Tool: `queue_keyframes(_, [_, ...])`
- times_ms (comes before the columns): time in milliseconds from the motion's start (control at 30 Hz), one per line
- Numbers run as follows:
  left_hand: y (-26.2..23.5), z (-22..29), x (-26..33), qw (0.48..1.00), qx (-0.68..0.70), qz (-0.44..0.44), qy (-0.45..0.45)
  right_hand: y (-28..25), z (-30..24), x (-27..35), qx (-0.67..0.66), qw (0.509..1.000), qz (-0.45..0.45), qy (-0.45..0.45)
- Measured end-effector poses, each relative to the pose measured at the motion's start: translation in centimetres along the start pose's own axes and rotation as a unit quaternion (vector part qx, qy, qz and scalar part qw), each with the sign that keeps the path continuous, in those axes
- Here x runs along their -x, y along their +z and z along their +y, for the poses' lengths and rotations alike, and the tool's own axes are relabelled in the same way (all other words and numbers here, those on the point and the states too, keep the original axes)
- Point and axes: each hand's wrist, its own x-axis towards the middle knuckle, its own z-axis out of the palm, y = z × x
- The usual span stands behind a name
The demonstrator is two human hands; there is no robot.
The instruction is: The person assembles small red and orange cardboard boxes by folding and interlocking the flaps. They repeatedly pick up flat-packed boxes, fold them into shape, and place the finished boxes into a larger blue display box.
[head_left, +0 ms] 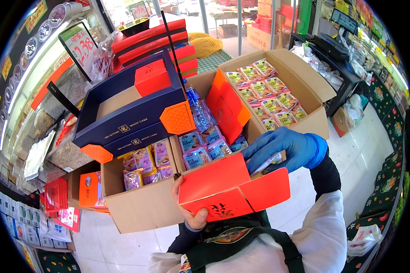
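My bare left hand grips a red cardboard box from its left end, thumb on the near face and fingers behind. The box lies tilted in front of my chest, its flap open on the right. My right hand, in a blue glove, pinches a small wrapped snack packet at the box's open side. Its fingertips are partly hidden behind the packet and box. Just beyond, blue snack packets sit in a carton. A red-orange folded box stands upright between that carton and the one to its right.
The right carton holds rows of yellow-and-pink packets. A left carton holds purple packets. Above it rests a navy gift box with a red box inside. Red boxes are stacked behind. A dark counter stands right.
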Motion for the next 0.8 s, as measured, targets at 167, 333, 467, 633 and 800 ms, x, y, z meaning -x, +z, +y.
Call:
queue_keyframes(167, [0.3,-1.0,0.0,0.998,-0.035,0.0,0.045,3.8,0.8,-0.9,0.014,0.989,0.145,0.005])
queue_keyframes(333, [0.5,-0.1,-0.1,0.999,0.03,0.036,0.005,5.6,0.3,-0.8,-0.112,0.968,0.222,0.018])
queue_keyframes(467, [0.2,-0.2,0.0,0.998,0.035,0.046,0.002,4.5,0.4,0.6,-0.032,0.986,0.145,0.081])
queue_keyframes(633, [1.1,-1.6,1.0,0.998,0.027,0.04,0.029,7.0,3.6,1.6,-0.1,0.978,0.074,0.169])
queue_keyframes(800, [2.0,-1.0,0.7,0.983,0.095,0.152,0.048,5.4,4.4,3.9,-0.032,0.993,0.108,0.021])
